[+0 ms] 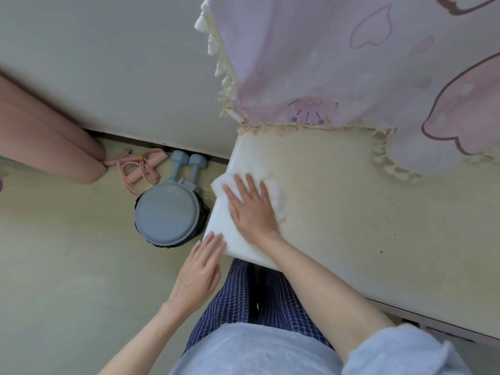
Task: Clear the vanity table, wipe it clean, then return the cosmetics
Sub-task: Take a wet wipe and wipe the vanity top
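While flat under the right hand (251,209), white cloth (277,196) at vanity table (351,212) corner | fingers straight, pressing | left hand (198,272) open, holding nothing

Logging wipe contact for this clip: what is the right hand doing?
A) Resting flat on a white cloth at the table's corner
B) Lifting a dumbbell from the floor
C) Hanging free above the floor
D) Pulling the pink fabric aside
A: the right hand lies with straight fingers on the white cloth at the near-left corner of the table; the dumbbells lie untouched on the floor.
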{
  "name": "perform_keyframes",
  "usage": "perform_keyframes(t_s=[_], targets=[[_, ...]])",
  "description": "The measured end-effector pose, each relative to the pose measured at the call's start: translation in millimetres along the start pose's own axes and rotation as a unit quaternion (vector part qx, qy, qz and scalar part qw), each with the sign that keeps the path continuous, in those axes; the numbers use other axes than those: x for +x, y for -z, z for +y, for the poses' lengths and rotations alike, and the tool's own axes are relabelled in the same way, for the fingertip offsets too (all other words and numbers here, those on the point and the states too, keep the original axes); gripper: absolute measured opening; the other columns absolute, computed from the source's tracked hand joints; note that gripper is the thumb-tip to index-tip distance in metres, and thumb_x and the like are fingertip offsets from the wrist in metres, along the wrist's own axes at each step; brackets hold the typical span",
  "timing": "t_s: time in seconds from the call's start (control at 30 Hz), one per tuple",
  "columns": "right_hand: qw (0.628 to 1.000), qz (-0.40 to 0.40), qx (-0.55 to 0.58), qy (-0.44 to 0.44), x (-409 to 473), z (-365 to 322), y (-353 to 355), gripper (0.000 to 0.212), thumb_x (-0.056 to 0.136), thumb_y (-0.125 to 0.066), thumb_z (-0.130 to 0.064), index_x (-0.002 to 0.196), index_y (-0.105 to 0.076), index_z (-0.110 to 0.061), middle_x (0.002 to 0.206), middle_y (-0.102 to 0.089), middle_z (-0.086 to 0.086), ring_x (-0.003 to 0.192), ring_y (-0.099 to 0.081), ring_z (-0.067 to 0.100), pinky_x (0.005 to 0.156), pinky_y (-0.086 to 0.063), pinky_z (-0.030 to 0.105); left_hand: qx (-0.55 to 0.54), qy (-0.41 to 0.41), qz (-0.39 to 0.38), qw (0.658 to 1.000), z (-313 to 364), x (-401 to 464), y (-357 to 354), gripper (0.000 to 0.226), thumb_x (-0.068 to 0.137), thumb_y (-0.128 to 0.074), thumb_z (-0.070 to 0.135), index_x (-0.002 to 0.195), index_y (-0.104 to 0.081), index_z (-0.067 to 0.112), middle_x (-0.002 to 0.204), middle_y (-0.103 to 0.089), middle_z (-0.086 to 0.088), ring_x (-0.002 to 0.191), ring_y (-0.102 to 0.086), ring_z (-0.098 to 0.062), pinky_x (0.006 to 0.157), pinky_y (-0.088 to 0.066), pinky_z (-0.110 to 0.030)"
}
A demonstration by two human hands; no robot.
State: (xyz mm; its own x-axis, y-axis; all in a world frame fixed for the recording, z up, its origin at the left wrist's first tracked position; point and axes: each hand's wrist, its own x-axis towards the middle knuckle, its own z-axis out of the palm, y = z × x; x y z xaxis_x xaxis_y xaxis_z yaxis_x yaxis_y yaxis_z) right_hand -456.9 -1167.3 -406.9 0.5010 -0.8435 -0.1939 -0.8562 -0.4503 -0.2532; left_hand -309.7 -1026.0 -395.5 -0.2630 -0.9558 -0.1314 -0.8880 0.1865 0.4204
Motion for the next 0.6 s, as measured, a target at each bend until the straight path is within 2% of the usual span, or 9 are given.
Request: perform_keyframes(t_s=[0.13,0.37,0.6], targets=[[0.999,0.007,0.004,0.040,-56,22,-7,0.047,0.098,-0.029,-0.034,0.144,-0.029,-0.029,0.154,-0.022,0.003,0.143,-0.012,0.025,0.114,-0.006,0.044,0.001,0.004,-0.008,1.000,-2,4,2,0.047,0.089,-0.034,0.014,0.132,-0.048,0.002,0.141,-0.043,-0.014,0.138,-0.027,-0.025,0.116,-0.016,-0.034],[1.000,-0.006,-0.018,0.010,-136,81,-10,0.049,0.099,-0.030,-0.036,0.147,-0.021,-0.032,0.156,-0.015,-0.001,0.144,-0.004,0.021,0.114,-0.011,0.044,0.015,0.014,0.005,1.000,5,7,1,0.046,0.089,-0.032,0.014,0.128,-0.051,-0.002,0.136,-0.048,-0.017,0.133,-0.032,-0.030,0.115,-0.017,-0.032],[1.000,0.006,-0.003,-0.020,-130,60,-9,0.049,0.097,-0.029,-0.034,0.145,-0.026,-0.029,0.154,-0.021,0.003,0.143,-0.010,0.026,0.112,-0.011,0.048,0.023,0.023,0.008,0.999,8,11,-1,0.047,0.087,-0.034,0.013,0.128,-0.051,-0.002,0.135,-0.048,-0.019,0.129,-0.035,-0.032,0.113,-0.019,-0.033]])
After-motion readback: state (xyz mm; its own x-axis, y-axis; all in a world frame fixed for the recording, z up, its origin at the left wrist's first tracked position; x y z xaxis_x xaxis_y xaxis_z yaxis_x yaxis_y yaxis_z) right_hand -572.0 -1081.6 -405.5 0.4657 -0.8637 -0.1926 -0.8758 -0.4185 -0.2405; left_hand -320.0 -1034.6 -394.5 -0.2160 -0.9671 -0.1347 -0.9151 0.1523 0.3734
